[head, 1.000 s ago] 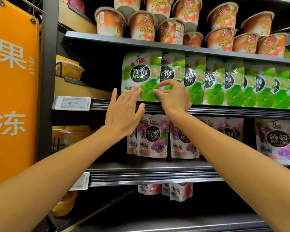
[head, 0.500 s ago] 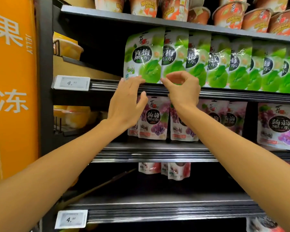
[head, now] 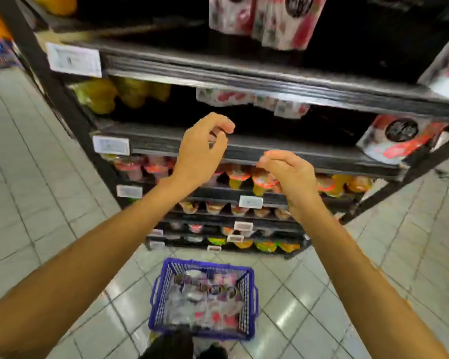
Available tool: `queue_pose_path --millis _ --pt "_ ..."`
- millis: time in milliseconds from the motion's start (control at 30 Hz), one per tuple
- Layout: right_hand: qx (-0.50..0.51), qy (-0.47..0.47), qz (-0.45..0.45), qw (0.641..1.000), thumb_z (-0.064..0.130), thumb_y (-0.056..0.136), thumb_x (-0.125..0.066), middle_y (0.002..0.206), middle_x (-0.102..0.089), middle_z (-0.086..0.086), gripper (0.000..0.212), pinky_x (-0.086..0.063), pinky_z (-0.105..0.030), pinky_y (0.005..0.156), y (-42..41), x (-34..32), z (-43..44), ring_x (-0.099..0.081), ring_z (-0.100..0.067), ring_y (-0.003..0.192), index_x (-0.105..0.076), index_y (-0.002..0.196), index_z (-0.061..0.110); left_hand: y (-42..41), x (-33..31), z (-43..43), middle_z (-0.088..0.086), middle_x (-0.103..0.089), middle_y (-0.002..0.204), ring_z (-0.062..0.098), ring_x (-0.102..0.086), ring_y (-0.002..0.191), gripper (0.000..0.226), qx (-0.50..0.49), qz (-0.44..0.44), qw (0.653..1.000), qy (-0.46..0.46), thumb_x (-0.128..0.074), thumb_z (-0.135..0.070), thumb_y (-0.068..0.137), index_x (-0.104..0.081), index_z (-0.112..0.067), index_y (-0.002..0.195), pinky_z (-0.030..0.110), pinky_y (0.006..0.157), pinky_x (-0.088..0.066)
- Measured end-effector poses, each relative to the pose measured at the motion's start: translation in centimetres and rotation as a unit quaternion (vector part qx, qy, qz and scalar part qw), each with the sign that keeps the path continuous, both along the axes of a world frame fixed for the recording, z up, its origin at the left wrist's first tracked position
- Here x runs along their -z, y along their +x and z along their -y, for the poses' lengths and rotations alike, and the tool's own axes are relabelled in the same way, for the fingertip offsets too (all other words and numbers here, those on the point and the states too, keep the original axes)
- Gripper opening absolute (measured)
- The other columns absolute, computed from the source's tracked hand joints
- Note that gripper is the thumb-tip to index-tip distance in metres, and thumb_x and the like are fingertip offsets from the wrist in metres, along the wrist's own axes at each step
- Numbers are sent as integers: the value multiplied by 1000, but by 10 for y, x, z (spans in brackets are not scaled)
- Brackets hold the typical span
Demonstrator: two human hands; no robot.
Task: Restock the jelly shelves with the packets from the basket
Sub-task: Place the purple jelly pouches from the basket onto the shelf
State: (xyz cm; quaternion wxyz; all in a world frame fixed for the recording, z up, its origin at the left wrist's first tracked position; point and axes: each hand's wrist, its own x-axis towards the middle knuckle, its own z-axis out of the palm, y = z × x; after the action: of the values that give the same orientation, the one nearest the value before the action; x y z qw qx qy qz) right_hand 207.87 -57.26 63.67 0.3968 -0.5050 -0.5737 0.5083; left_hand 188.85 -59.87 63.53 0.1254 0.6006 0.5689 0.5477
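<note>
Looking down, we hold both hands empty, fingers loosely curled: left hand (head: 201,151), right hand (head: 288,174). Our basket (head: 202,296) on the floor remains full of packets (head: 205,304), and the shelves (head: 244,149) show gaps; we judge most restocking remains.

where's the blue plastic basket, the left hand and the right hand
blue plastic mesh basket (head: 250,301): head view, on its right side wall
left hand (head: 198,154): head view, on the back of the hand
right hand (head: 293,176): head view, on the back of the hand
</note>
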Motion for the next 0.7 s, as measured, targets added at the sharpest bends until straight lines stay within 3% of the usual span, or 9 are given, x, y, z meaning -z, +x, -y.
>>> queue_pose_path --millis 100,200,267,300,333,400,467,600,700 --pt "7 -120 59 991 20 80 -74 59 -66 13 6 -41 -18 41 30 106 19 -57 -2 50 -76 77 25 26 114 23 -8 -66 89 3 -60 74 22 -25 64 985 -155 -47 -1 93 -63 -16 99 20 67 -46" --pt "18 -210 87 974 14 84 -71 56 -66 15 21 -45 -16 44 55 203 39 -59 -2 51 -72 66 26 44 213 54 18 -69 97 32 -61 79 20 -54 115 953 -274 -48 4 94 -64 -2 104 36 68 -46" --pt "6 -253 89 963 7 89 -63 60 -67 17 31 -50 -16 53 64 258 52 -61 -3 59 -69 67 28 49 269 78 26 -66 107 30 -58 84 21 -68 155 930 -328 -48 11 93 -63 8 107 20 79 -50" --pt "8 -280 101 955 5 91 -60 63 -68 16 31 -52 -18 58 67 285 58 -63 -4 61 -67 69 27 52 295 91 29 -63 110 27 -56 90 20 -71 170 920 -345 -47 15 93 -61 14 107 40 78 -42" --pt "22 -307 106 946 4 93 -59 64 -68 12 30 -52 -19 58 70 311 62 -63 -6 61 -65 70 21 53 321 104 31 -62 109 26 -54 95 18 -72 175 913 -360 -47 17 92 -60 18 105 29 76 -42" --pt "47 -346 123 929 4 91 -62 73 -72 -5 21 -51 -26 59 71 362 72 -65 -15 66 -65 71 11 56 370 124 29 -61 99 24 -52 92 14 -82 191 896 -393 -48 17 91 -61 18 98 34 81 -45" --pt "28 -352 133 926 4 88 -66 86 -71 -14 14 -51 -29 64 65 408 81 -65 -23 75 -70 78 12 54 418 140 26 -58 92 18 -53 85 12 -107 210 873 -426 -49 16 90 -61 15 93 25 77 -43" --pt "58 -389 138 909 4 87 -68 80 -66 -14 9 -47 -24 47 53 496 91 -58 -18 56 -71 83 11 48 514 165 15 -62 90 22 -57 87 16 -137 174 837 -500 -54 13 89 -66 3 88 13 75 -42" --pt "41 -425 142 893 -1 90 -64 66 -64 -4 13 -44 -18 43 44 564 95 -55 -3 42 -66 81 8 42 576 172 14 -62 91 24 -57 90 19 -149 189 809 -536 -54 10 90 -62 -6 84 30 85 -45"
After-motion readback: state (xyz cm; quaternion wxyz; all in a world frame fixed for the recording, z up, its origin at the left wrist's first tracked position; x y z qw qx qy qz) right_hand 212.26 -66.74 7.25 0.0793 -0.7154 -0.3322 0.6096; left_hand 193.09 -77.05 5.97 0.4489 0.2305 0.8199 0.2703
